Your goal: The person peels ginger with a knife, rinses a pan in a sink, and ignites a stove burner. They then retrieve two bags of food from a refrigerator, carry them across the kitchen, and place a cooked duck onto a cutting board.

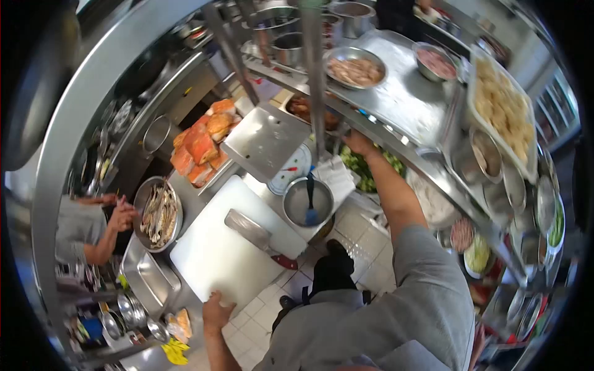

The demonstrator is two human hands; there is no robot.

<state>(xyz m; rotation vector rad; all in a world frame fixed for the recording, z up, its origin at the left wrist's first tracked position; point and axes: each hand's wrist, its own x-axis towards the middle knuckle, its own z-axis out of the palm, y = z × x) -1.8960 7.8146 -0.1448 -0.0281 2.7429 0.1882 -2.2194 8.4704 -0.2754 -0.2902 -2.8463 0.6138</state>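
Observation:
My left hand (218, 310) rests at the near corner of a white cutting board (213, 247), its thumb apart from the fingers. A cleaver (247, 229) with a reddish-brown handle lies on the board, the handle past the edge. My right arm stretches forward, and my right hand (359, 142) is beneath the metal shelf, beside chopped green vegetables (365, 172). Its fingers are blurred and partly hidden, so any hold cannot be made out. A metal pot (300, 213) with a blue brush (311, 213) stands beyond the board.
Orange-pink fish pieces (201, 145) fill a tray behind the board. At left are a bowl of small fish (159, 213), a steel pan (142, 275) and another person's hand (122, 216). A metal post (315, 86) and shelf edge (402, 145) stand near my right arm.

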